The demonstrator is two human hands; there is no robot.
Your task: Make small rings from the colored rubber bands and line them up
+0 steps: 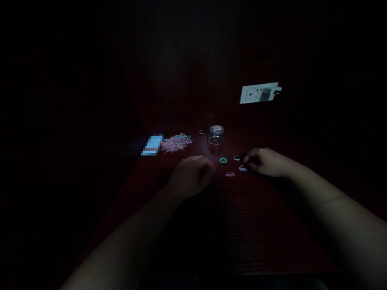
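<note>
My left hand (pixel 193 176) rests low over the table with its fingers curled in and the thumb against them; whatever it may hold is hidden. Across from it, my right hand (pixel 267 162) has its fingers bent together, the tips close beside some lavender rubber bands (pixel 242 168). In the dim light I cannot make out what is between them. A purple rubber band (pixel 237 158) lies just past the right fingertips. Between the hands are green rubber bands (pixel 223 160) and, nearer to me, pink rubber bands (pixel 230 174).
A heap of mixed pastel rubber bands (pixel 177 143) lies beyond my left hand, beside a bright, pixelated rectangle (pixel 152 144). Farther back stand a clear lidded jar (pixel 215 139) and a small ring (pixel 201 132). A socket plate (pixel 256 93) is on the dark wall.
</note>
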